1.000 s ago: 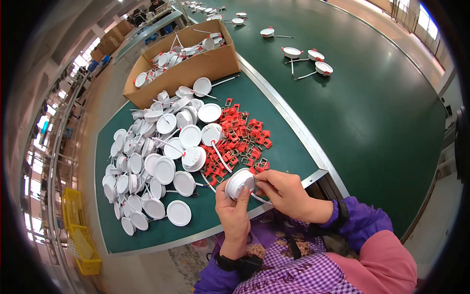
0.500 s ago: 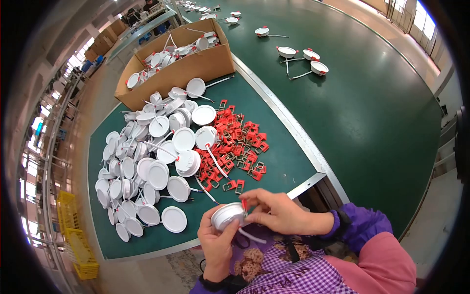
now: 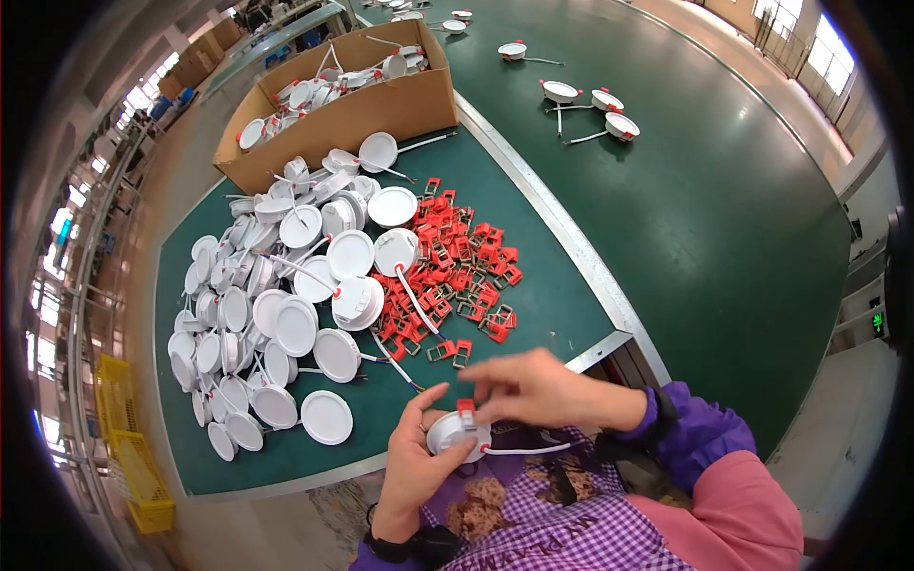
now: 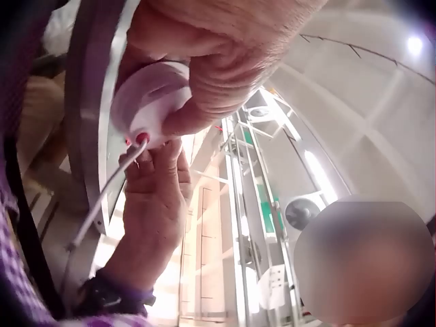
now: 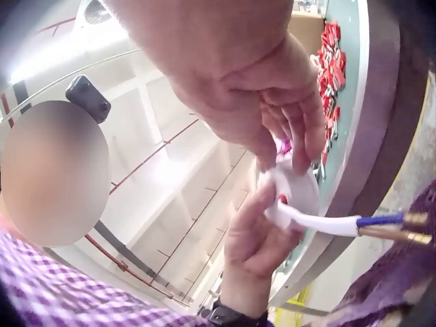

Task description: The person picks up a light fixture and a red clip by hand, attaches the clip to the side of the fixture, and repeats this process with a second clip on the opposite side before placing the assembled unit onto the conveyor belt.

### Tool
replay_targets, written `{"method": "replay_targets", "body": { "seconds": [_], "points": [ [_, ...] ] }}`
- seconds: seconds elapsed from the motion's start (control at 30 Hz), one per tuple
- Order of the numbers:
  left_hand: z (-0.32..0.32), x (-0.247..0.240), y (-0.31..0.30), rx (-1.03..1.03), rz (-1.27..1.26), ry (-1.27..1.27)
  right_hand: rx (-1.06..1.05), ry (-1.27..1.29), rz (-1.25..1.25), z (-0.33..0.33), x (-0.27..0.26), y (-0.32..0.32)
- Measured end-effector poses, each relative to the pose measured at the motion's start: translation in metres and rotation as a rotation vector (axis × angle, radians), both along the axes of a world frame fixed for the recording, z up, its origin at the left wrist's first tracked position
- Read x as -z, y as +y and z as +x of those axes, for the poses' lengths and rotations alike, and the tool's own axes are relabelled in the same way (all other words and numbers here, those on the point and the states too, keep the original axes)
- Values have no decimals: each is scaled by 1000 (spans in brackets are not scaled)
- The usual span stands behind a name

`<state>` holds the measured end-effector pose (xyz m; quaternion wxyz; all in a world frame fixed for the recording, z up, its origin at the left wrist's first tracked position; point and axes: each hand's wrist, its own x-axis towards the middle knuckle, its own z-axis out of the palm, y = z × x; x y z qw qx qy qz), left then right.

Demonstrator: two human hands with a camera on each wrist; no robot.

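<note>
the left hand (image 3: 411, 466) grips a white round downlight (image 3: 446, 433) above the apron, thumb on its back, fingers round the rim. the right hand (image 3: 538, 388) is blurred close beside it, thumb and index finger apart; whether they pinch anything, one cannot tell. the red clip (image 3: 465, 406) now shows upright at the rim, less covered by fingers than a moment ago, so it is perhaps seated. beyond lie loose red clips (image 3: 457, 247) and piled downlights (image 3: 295, 328).
</note>
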<state>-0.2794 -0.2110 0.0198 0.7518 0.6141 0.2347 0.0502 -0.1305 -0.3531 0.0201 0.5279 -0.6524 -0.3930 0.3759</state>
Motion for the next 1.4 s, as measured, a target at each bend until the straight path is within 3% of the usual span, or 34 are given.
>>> {"method": "replay_targets", "body": {
  "seconds": [0.03, 0.1, 0.2, 0.23, 0.33, 0.43, 0.5, 0.57, 0.63, 0.77, 0.83, 0.9, 0.97, 1.1, 1.4],
  "points": [
    [0, -3, 3, 67, 39, 27, 153, -254, 40, 7, 5, 2],
    [-1, -5, 9, 36, 44, 23, 339, -506, 98, 31, 28, 5],
    [-7, -13, 20, -125, -49, -73, 403, -654, 98, 35, 39, 9],
    [-8, -14, 22, -123, -47, -71, 405, -652, 99, 34, 40, 10],
    [-9, -12, 29, -343, -380, -257, 371, -770, 49, 31, 47, 15],
    [-4, -8, 24, -398, -424, -195, 345, -802, 28, 28, 42, 14],
    [-3, -7, 20, -406, -461, -194, 334, -793, 5, 25, 39, 14],
    [-3, 2, 22, -305, -663, -252, 320, -781, -15, 21, 30, 12],
    [-2, 8, 18, -307, -746, -231, 404, -711, 24, 16, 18, 12],
    [6, 11, 6, -282, -751, -206, 391, -536, 132, 13, 17, 9],
    [12, 11, 1, -320, -701, -152, 456, 7, 166, 8, 13, 8],
    [16, 19, 0, -310, -653, -152, 499, -18, 232, 8, 14, 9],
    [19, 29, -2, -334, -546, -177, 574, -418, 327, 10, 12, 9],
    [32, 14, -16, -374, -445, -189, 588, -268, 261, 6, 9, 8],
    [37, 17, -21, -381, -214, -256, 399, -543, 227, -8, -1, 1]
  ]
}}
